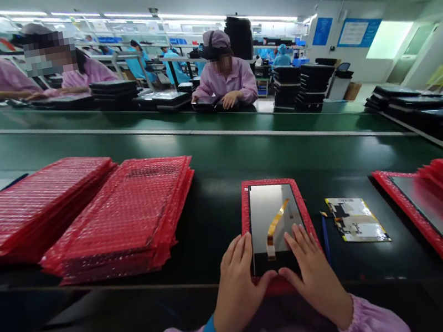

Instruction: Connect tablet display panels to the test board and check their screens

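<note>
A display panel [271, 203] with a grey, reflective face and a dark lower strip lies on a red bubble-wrap sheet [243, 202] in front of me. An orange-gold flex cable [277, 223] runs diagonally across its face. My left hand [238, 272] rests along the panel's lower left edge, fingers stretched out. On the lower right, my right hand [311, 269] lies with its fingers extended over the panel's face and edge. Both thumbs point inward near the bottom edge. To the right are a blue pen-like tool [326, 239] and a flat battery pack [357, 219] with yellow edges.
Two piles of red bubble-wrap pouches, a nearer pile [123, 209] and a farther-left pile [37, 201], stand on the left. Another panel [433, 205] lies in red wrap at right. Beyond the green conveyor [217, 139], co-workers sit among black device stacks [287, 87].
</note>
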Demonstrator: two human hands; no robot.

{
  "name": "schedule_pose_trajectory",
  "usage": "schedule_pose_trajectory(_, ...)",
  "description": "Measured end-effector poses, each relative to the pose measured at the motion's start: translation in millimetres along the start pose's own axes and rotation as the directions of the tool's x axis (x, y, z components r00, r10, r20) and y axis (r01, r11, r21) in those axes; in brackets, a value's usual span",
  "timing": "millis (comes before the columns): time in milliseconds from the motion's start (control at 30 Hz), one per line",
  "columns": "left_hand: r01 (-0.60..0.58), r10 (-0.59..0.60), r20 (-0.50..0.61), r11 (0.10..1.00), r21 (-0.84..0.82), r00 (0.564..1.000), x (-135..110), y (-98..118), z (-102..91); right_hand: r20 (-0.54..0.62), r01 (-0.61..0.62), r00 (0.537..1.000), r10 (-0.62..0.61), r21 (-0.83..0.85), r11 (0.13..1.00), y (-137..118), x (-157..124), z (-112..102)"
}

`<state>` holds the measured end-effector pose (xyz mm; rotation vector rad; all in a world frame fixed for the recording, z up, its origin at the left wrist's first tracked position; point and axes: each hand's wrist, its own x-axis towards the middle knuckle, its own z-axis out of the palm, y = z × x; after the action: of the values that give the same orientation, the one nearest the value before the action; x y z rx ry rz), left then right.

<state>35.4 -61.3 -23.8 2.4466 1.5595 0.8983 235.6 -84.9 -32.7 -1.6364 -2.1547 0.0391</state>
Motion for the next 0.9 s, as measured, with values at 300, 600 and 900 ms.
schedule_pose_trajectory(300,0.029,-0.034,-0.015,0.968,-0.248,0.999,2,-17,14.5,0.03,-0.061,0.998,0.059,0.071,0.996,-9,4,-11)
schedule_pose_trajectory(600,0.074,0.047,0.203,0.834,-0.548,0.978,14,-5,-11.6,-0.244,-0.058,0.966,0.083,0.106,0.993,8,12,-13)
schedule_pose_trajectory(900,0.255,0.008,0.291,0.462,-0.85,0.957,27,9,-29.1,-0.292,-0.315,0.693,0.659,0.7,0.641,21,-12,-94)
